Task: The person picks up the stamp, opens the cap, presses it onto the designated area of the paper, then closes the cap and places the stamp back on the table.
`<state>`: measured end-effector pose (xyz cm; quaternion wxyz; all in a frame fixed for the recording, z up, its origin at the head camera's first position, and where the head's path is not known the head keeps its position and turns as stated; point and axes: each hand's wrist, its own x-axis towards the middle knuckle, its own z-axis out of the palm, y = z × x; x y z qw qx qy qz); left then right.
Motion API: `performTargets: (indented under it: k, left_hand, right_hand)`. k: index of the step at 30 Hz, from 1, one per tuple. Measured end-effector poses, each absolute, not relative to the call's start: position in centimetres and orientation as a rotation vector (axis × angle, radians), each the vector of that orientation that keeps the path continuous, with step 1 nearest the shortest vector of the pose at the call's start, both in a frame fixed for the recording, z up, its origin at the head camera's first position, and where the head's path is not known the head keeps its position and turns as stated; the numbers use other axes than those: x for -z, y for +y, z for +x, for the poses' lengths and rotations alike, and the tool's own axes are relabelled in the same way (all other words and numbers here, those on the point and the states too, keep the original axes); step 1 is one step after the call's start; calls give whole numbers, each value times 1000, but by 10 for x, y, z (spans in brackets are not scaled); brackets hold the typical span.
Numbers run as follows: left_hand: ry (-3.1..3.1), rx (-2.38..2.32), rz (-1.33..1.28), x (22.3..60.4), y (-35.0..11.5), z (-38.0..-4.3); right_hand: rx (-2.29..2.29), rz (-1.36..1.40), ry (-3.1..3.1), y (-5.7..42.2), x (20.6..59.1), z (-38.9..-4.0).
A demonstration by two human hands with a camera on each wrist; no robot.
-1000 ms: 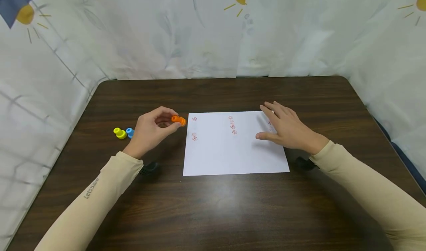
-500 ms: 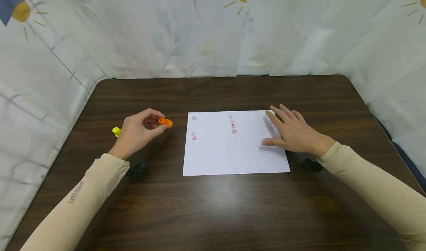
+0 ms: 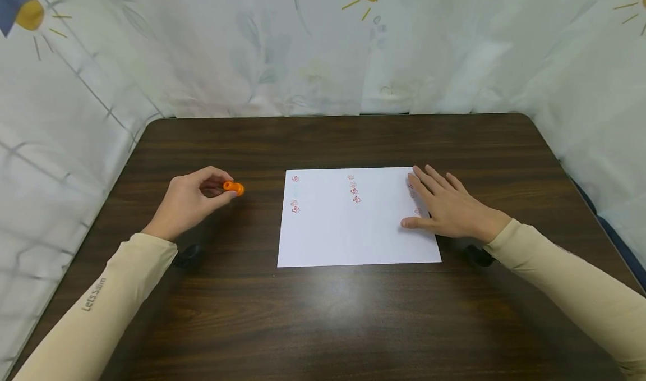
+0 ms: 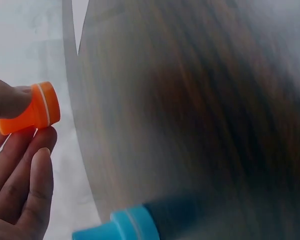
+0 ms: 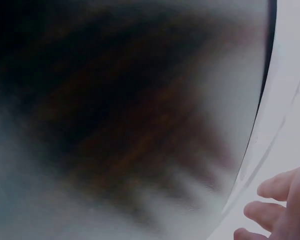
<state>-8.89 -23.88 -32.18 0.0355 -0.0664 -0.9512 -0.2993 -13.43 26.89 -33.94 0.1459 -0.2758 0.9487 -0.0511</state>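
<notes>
Between thumb and fingers, my left hand (image 3: 189, 201) pinches a small orange stamp (image 3: 234, 188), left of the paper in the head view. The left wrist view shows the stamp's wide end with a white ring round it. Below it there, a blue stamp (image 4: 127, 227) lies on the table; in the head view my left hand hides it. A white sheet of paper (image 3: 348, 235) carries several small red prints (image 3: 354, 191) in its upper part. My right hand (image 3: 451, 207), fingers spread, lies over the sheet's right edge and covers some prints.
The dark wooden table (image 3: 323, 325) runs back to white patterned curtains (image 3: 323, 50), which stand close round its far and side edges. Long cream sleeves (image 3: 111, 302) cover both forearms, and a dark wrist camera (image 3: 189, 256) sits under the left wrist.
My left hand has moved left, away from the paper, with the orange stamp; it now hides the yellow and blue stamps. My right hand has shifted slightly right and down onto the sheet's edge.
</notes>
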Motion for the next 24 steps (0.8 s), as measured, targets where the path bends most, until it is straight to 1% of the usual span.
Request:
performTargets:
  k: [4, 11, 17, 24]
  left_hand:
    - [-2928, 892, -218, 320, -248, -92]
    - [-2990, 867, -164, 315, -258, -97]
    - [-3058, 817, -251, 317, -266, -98]
    - [-3116, 728, -280, 320, -272, -101]
  right_hand:
    - [147, -779, 2716, 270, 340, -134]
    - [147, -767, 2697, 271, 342, -134]
    - [144, -766, 2681, 272, 344, -134]
    - [140, -772, 2667, 274, 346, -135]
